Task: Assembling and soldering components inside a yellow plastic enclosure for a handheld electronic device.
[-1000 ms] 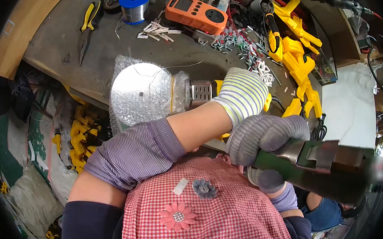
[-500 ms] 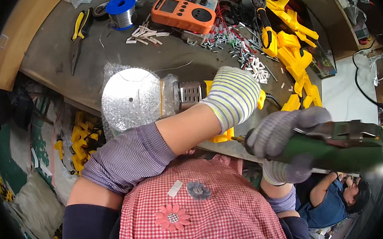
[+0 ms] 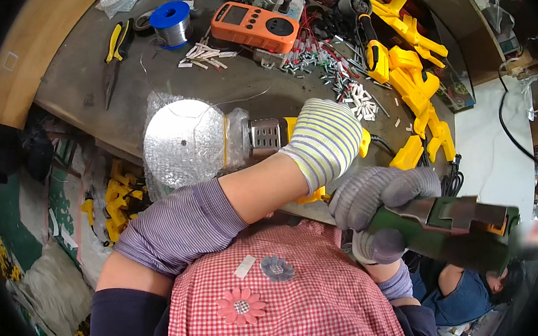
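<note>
My left hand [image 3: 325, 139], in a striped knit glove, is closed over the yellow handle [image 3: 365, 143] of a tool lying across the bench's front edge. This tool has a perforated metal sleeve [image 3: 265, 135] and a round silver plate [image 3: 184, 140] partly wrapped in bubble wrap. My right hand [image 3: 379, 200], in a grey-palmed glove, grips a green power screwdriver [image 3: 450, 226] held nearly level. Its front end points left at the yellow handle's near part [image 3: 313, 196], just below my left wrist. Whether the bit sits in a screw I cannot make out.
Behind lie pliers [image 3: 116, 57], a solder spool [image 3: 171, 25], an orange meter [image 3: 256, 27], loose screws [image 3: 334, 71] and white strips [image 3: 209, 54]. Yellow handle shells [image 3: 415, 87] pile up at the right. A person in a blue shirt [image 3: 459, 295] is at the lower right.
My right hand and the green screwdriver have shifted left and slightly down, closer to the yellow handle. My left hand keeps its grip, nearly unmoved.
</note>
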{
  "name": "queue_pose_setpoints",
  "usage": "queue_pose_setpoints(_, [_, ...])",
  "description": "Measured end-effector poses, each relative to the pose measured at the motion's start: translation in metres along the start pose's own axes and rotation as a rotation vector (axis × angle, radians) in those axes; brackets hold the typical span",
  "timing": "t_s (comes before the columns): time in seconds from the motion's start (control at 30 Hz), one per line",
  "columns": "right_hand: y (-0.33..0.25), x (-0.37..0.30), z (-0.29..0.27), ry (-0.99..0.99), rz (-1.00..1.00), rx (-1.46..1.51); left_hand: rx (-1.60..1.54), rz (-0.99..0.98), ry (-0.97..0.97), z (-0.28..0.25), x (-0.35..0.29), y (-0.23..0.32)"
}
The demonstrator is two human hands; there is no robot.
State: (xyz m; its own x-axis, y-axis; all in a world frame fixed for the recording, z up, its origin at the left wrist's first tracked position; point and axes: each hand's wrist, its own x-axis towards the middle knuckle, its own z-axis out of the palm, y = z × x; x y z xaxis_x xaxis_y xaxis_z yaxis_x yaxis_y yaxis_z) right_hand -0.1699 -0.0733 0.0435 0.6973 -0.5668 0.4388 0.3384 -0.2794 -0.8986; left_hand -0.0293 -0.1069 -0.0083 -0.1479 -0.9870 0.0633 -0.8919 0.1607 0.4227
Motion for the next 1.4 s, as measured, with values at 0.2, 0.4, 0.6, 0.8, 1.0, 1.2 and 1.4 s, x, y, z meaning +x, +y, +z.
queue_pose_setpoints(0.2, [-0.041,0.008,0.009,0.139,0.176,0.132,-0.027,-0.049,-0.061,-0.016,-0.008,0.006])
queue_pose_setpoints(0.4, [-0.036,0.014,-0.04,0.517,-0.133,0.532,-0.134,0.154,0.329,-0.03,-0.053,-0.017])
queue_pose_setpoints(0.6, [0.038,-0.023,-0.098,0.823,-0.108,0.906,0.096,0.035,0.086,-0.071,-0.106,-0.067])
queue_pose_setpoints(0.8, [0.054,-0.032,-0.092,0.964,-0.06,0.921,0.192,0.03,0.039,-0.052,-0.106,-0.078])
queue_pose_setpoints(1.0, [0.053,-0.03,-0.079,0.936,-0.053,0.926,0.176,0.034,-0.013,-0.051,-0.106,-0.081])
queue_pose_setpoints(1.2, [0.064,-0.038,-0.077,0.82,-0.116,0.981,0.055,0.138,-0.076,-0.049,-0.097,-0.084])
queue_pose_setpoints(1.4, [0.062,-0.037,-0.076,0.743,-0.083,0.977,0.051,0.16,-0.069,-0.043,-0.099,-0.091])
